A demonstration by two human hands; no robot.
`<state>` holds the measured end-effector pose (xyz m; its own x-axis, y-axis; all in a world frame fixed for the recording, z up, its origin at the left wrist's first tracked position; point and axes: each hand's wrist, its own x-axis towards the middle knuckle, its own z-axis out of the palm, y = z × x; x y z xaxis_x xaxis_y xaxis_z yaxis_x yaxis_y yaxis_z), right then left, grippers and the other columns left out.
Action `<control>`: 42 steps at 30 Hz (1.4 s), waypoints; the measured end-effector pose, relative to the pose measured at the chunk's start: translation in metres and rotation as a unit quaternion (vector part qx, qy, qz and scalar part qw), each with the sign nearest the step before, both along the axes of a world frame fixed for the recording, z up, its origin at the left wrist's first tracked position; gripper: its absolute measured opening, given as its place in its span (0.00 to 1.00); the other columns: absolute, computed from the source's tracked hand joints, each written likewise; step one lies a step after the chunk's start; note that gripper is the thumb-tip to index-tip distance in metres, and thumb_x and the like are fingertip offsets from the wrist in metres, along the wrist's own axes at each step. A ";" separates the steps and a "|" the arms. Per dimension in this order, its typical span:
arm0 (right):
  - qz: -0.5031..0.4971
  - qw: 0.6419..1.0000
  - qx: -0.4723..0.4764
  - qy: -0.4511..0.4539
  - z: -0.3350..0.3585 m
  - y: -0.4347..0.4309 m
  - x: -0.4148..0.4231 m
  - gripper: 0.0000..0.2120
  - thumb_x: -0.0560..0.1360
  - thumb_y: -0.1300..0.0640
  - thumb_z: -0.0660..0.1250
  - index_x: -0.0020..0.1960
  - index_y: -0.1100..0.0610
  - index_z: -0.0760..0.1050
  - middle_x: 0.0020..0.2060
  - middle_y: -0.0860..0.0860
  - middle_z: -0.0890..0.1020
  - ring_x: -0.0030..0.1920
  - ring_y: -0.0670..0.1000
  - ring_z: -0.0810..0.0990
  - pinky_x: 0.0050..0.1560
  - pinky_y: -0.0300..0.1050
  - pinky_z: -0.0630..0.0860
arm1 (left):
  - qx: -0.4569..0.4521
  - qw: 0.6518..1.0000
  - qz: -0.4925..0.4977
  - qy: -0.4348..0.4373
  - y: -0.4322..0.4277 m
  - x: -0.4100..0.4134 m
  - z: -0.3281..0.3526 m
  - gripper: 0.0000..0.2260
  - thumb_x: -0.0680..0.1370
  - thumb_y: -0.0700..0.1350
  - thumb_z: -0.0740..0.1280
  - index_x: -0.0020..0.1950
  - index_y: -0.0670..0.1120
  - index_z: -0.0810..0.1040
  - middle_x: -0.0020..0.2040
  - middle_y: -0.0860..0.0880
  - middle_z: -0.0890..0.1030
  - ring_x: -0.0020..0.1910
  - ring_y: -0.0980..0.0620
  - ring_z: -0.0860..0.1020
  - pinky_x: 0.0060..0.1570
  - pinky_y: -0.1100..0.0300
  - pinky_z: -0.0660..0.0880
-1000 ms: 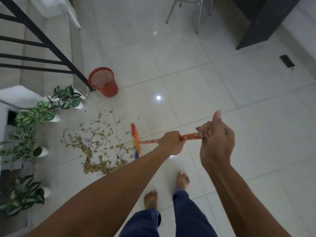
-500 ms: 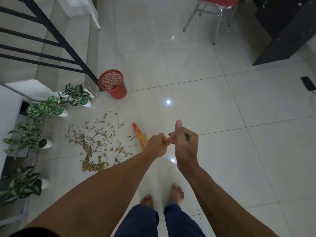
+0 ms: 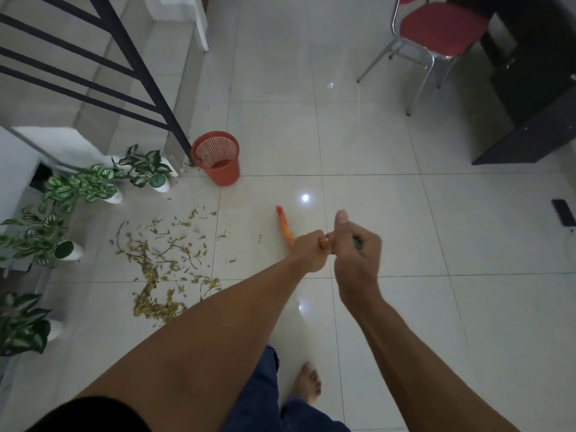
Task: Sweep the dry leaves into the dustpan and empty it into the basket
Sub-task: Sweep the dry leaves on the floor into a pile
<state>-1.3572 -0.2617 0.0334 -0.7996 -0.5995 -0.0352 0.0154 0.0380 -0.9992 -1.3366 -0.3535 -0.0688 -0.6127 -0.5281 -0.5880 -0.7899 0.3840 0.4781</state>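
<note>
A: White glossy tile floor (image 3: 358,145), head view. Surroundings?

B: One red mesh basket (image 3: 216,157) upright against the foot of the black stair railing (image 3: 131,63), open end up. Four potted plants (image 3: 78,185) in white pots along the left wall, beside the litter. One red-seated chair (image 3: 436,29) with metal legs top right, next to a dark cabinet (image 3: 530,88). One small dark flat object (image 3: 562,212) on the floor at the right edge; cannot tell what it is.

A: Obstructions?

B: Nothing stands between the leaves and the basket. Plants crowd the left margin of the scatter.

A: Task objects?

B: Dry leaves (image 3: 162,260) in one loose scatter left of centre, densest at the near end, a few strays toward the broom. Broom (image 3: 285,227): one, orange. Head on the tile right of the leaves, well apart from the main scatter. Long axis runs from the head, far and left, back toward the person; head edge slants up-left. Most of the shaft is hidden behind the hands. No dustpan located in view.

A: Grip?

B: Left hand (image 3: 308,252) wrapped tight round the orange handle, lower on the shaft. Right hand (image 3: 357,254) just behind it, fingers curled round the handle end, thumb raised; a green bit shows at the palm. Hands nearly touching.

A: Other?

B: One bare foot (image 3: 308,383) and dark trouser legs at bottom.
</note>
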 end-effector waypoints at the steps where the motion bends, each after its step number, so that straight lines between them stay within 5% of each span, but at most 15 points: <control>1: 0.007 1.000 0.005 -0.006 -0.006 -0.011 0.005 0.29 0.83 0.53 0.61 0.29 0.71 0.62 0.25 0.63 0.60 0.29 0.56 0.60 0.34 0.48 0.62 | 0.010 1.000 0.019 0.000 -0.010 0.009 -0.005 0.15 0.85 0.53 0.55 0.61 0.46 0.78 0.57 0.48 0.83 0.61 0.45 0.80 0.65 0.46 0.74; 5: 0.013 0.998 0.005 -0.054 -0.018 -0.044 0.023 0.31 0.82 0.49 0.60 0.29 0.70 0.61 0.26 0.64 0.58 0.31 0.67 0.62 0.39 0.47 0.69 | 0.017 0.994 0.108 -0.013 -0.038 0.050 -0.016 0.15 0.84 0.51 0.58 0.57 0.42 0.78 0.55 0.44 0.83 0.57 0.43 0.81 0.54 0.49 0.78; 8: -0.006 0.997 -0.010 -0.083 -0.013 -0.069 0.019 0.31 0.84 0.50 0.59 0.29 0.70 0.62 0.24 0.60 0.61 0.28 0.59 0.64 0.57 0.54 0.78 | -0.011 0.990 0.135 -0.023 -0.055 0.056 -0.008 0.12 0.83 0.50 0.61 0.58 0.44 0.77 0.55 0.44 0.82 0.56 0.42 0.80 0.47 0.54 0.74; 10: -0.020 0.996 -0.016 -0.087 -0.002 -0.085 0.009 0.29 0.84 0.50 0.59 0.27 0.62 0.65 0.23 0.56 0.64 0.28 0.52 0.68 0.64 0.62 0.75 | -0.021 0.990 0.140 -0.013 -0.067 0.046 -0.001 0.11 0.83 0.51 0.63 0.58 0.45 0.77 0.55 0.45 0.82 0.56 0.43 0.80 0.44 0.55 0.72; 15: 0.004 1.000 -0.021 -0.012 0.021 -0.117 -0.013 0.28 0.83 0.45 0.60 0.25 0.52 0.68 0.22 0.49 0.66 0.29 0.52 0.69 0.54 0.61 0.77 | -0.007 0.987 0.148 0.054 -0.104 0.013 0.014 0.09 0.82 0.51 0.64 0.56 0.47 0.77 0.46 0.48 0.78 0.48 0.45 0.78 0.40 0.57 0.69; 19: 0.030 0.999 0.002 0.035 0.005 -0.147 0.012 0.28 0.83 0.51 0.59 0.27 0.61 0.68 0.25 0.63 0.66 0.30 0.64 0.66 0.38 0.45 0.71 | -0.003 0.994 0.106 0.030 -0.136 0.032 0.002 0.08 0.83 0.50 0.60 0.56 0.47 0.75 0.51 0.46 0.81 0.56 0.42 0.80 0.44 0.55 0.72; 23: 0.057 0.998 0.021 -0.008 -0.020 -0.164 0.049 0.28 0.84 0.55 0.58 0.28 0.66 0.67 0.26 0.65 0.66 0.30 0.65 0.68 0.44 0.27 0.73 | -0.012 0.991 0.131 -0.017 -0.149 0.086 -0.021 0.12 0.83 0.50 0.60 0.59 0.45 0.76 0.55 0.45 0.83 0.57 0.42 0.80 0.53 0.52 0.77; 26: 0.062 0.996 0.024 -0.062 -0.023 -0.173 0.064 0.29 0.84 0.52 0.59 0.29 0.68 0.66 0.26 0.63 0.66 0.31 0.58 0.71 0.54 0.42 0.77 | -0.018 0.985 0.168 -0.031 -0.153 0.114 -0.027 0.10 0.83 0.51 0.62 0.57 0.45 0.77 0.51 0.46 0.83 0.50 0.45 0.80 0.45 0.54 0.76; 30: 0.078 0.994 -0.008 -0.075 0.001 -0.197 0.057 0.28 0.83 0.49 0.60 0.25 0.55 0.67 0.22 0.51 0.67 0.29 0.50 0.70 0.56 0.60 0.75 | -0.037 0.981 0.192 -0.006 -0.173 0.109 -0.007 0.12 0.82 0.53 0.64 0.57 0.46 0.77 0.49 0.46 0.82 0.51 0.44 0.80 0.41 0.57 0.69; 34: 0.101 0.994 -0.040 -0.027 0.031 -0.229 0.041 0.28 0.82 0.46 0.61 0.24 0.53 0.68 0.21 0.48 0.67 0.28 0.52 0.68 0.57 0.55 0.76 | -0.042 0.977 0.204 0.047 -0.207 0.085 0.019 0.12 0.82 0.54 0.64 0.57 0.46 0.78 0.50 0.46 0.82 0.53 0.44 0.80 0.42 0.56 0.70; 37: 0.112 0.992 -0.045 0.029 0.031 -0.254 0.047 0.28 0.84 0.53 0.60 0.27 0.65 0.68 0.23 0.64 0.66 0.27 0.58 0.64 0.46 0.35 0.74 | -0.022 0.979 0.193 0.065 -0.235 0.080 0.023 0.13 0.83 0.52 0.61 0.58 0.45 0.78 0.55 0.45 0.83 0.56 0.42 0.80 0.49 0.53 0.75; 39: 0.139 0.989 -0.019 0.046 0.022 -0.270 0.062 0.28 0.84 0.57 0.60 0.28 0.69 0.68 0.24 0.67 0.66 0.26 0.59 0.63 0.35 0.34 0.68 | -0.001 0.981 0.187 0.056 -0.248 0.088 0.016 0.15 0.83 0.53 0.58 0.61 0.45 0.78 0.57 0.45 0.83 0.58 0.42 0.81 0.56 0.51 0.78; 42: 0.189 0.981 0.007 0.038 0.006 -0.284 0.078 0.26 0.84 0.58 0.60 0.27 0.62 0.69 0.23 0.59 0.66 0.25 0.48 0.66 0.31 0.36 0.66 | 0.016 0.975 0.218 0.033 -0.253 0.109 -0.004 0.17 0.85 0.54 0.56 0.59 0.46 0.79 0.55 0.47 0.84 0.58 0.45 0.81 0.59 0.48 0.78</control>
